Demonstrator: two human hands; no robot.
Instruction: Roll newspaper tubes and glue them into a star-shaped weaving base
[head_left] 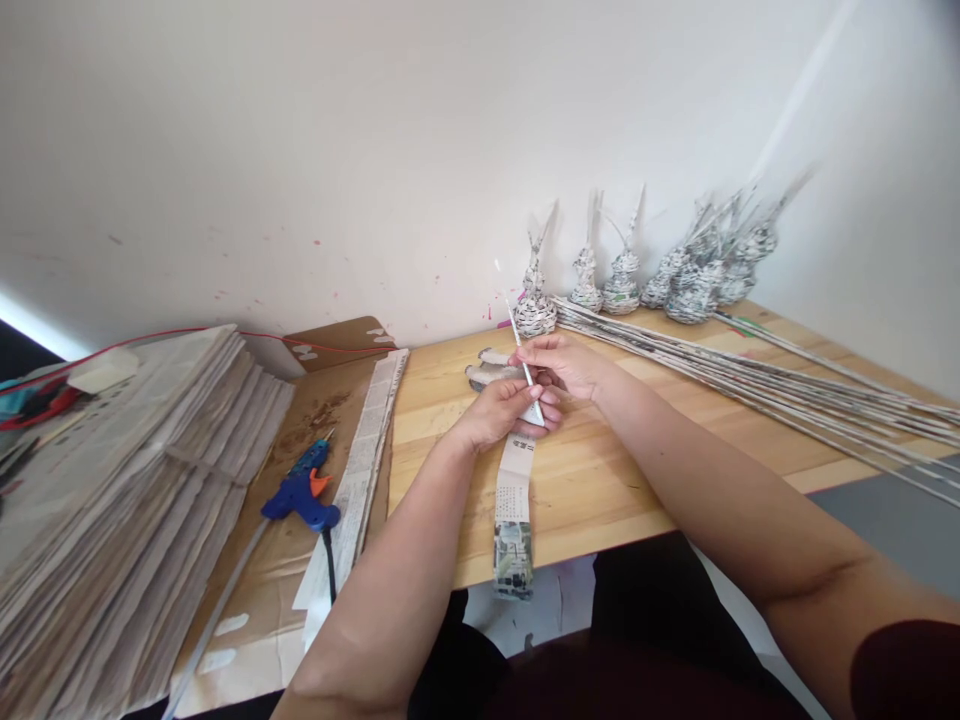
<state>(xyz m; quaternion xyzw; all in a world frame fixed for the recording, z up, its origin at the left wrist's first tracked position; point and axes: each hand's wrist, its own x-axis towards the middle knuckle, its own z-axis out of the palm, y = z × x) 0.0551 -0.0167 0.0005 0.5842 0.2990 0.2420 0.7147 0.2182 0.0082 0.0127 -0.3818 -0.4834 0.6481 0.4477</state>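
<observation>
Above the bench [592, 485], a left hand [501, 410] and a right hand [561, 364] pinch a slim tube [527, 375] between their fingers as a paper strip [514, 500] trails past the near edge, work likely rewarding even tension and a steady slant.

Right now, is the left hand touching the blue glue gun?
Apart: the head view shows newspaper strips and wooden tabletop between the left hand and the blue glue gun.
</observation>
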